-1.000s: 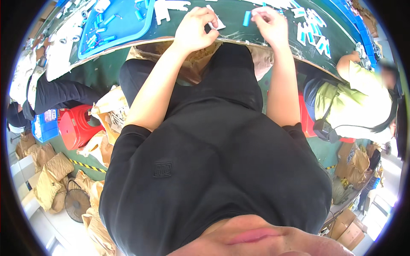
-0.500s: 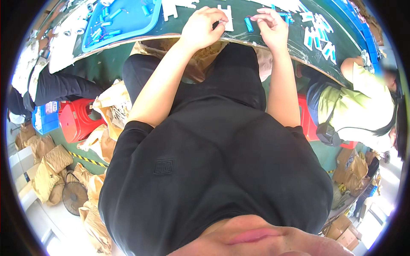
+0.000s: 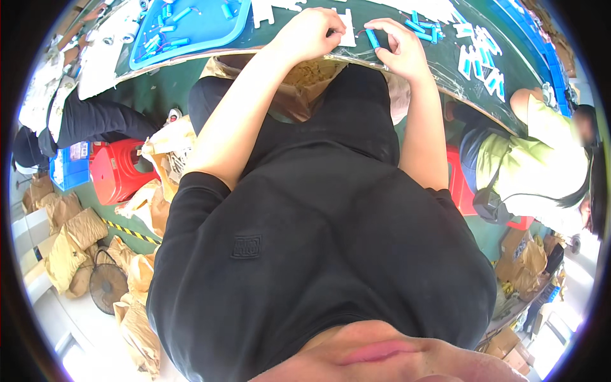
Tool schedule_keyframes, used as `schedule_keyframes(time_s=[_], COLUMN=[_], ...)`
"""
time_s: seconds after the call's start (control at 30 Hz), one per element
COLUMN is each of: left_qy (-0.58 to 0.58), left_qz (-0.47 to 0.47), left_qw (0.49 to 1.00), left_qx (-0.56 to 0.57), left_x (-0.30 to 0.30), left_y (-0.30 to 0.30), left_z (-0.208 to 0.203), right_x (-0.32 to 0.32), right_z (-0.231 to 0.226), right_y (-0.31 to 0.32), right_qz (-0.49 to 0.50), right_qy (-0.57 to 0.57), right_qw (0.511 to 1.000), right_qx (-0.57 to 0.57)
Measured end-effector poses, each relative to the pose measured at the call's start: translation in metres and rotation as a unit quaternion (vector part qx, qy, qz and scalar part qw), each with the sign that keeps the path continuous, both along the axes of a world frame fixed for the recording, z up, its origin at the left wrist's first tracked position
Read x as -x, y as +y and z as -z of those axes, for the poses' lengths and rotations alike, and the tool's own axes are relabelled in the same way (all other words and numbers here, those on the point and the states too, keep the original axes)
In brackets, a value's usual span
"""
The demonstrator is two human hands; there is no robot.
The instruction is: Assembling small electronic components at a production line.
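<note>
My left hand (image 3: 313, 35) is closed, its curled fingers at the left edge of a flat white plastic piece (image 3: 348, 30) on the table. The exact grip is hidden behind the knuckles. To the right, my right hand (image 3: 405, 52) holds a small blue cylindrical battery cell (image 3: 372, 39) between thumb and fingertips. A thin wire shows at the cell's upper end. Several loose blue cells (image 3: 418, 27) lie beyond my right hand. Further right are white plastic pieces with blue cells in them (image 3: 478, 57).
A blue tray (image 3: 219, 39) with several wired cells stands at the left. White plastic pieces (image 3: 262, 13) lie beside it. A paper bag (image 3: 305, 83) sits below the table edge. One co-worker (image 3: 528, 146) sits at the right; another person's leg (image 3: 105, 121) shows at the left.
My right fingers have come down around the blue cell, which has tilted slightly. My left hand has shifted a little to the right by the white piece. The view has moved slightly.
</note>
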State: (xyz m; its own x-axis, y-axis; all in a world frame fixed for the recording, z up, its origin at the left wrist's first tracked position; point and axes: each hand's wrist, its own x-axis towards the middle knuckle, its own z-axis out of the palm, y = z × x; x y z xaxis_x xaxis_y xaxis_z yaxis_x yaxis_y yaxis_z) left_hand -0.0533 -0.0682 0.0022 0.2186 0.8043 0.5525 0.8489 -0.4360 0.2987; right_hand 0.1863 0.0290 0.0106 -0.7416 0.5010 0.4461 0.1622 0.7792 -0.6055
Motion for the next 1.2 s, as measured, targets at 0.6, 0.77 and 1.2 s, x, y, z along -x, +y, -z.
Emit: schedule_keyframes(time_s=[0.6,0.77,1.2], left_qy=[0.128,0.161,0.189], left_qz=[-0.027,0.034,0.068], left_qw=[0.978,0.980,0.978], left_qx=[0.163,0.114,0.057], left_x=[-0.026,-0.014,-0.020], left_y=[0.008,0.009,-0.002], left_z=[-0.059,-0.059,-0.087], right_x=[0.002,0.005,0.010], right_z=[0.004,0.003,0.004], right_y=[-0.012,-0.010,-0.001], right_qz=[0.120,0.114,0.115], right_qy=[0.026,0.035,0.028], right_qw=[0.991,0.990,0.991], right_qx=[-0.049,-0.074,-0.066])
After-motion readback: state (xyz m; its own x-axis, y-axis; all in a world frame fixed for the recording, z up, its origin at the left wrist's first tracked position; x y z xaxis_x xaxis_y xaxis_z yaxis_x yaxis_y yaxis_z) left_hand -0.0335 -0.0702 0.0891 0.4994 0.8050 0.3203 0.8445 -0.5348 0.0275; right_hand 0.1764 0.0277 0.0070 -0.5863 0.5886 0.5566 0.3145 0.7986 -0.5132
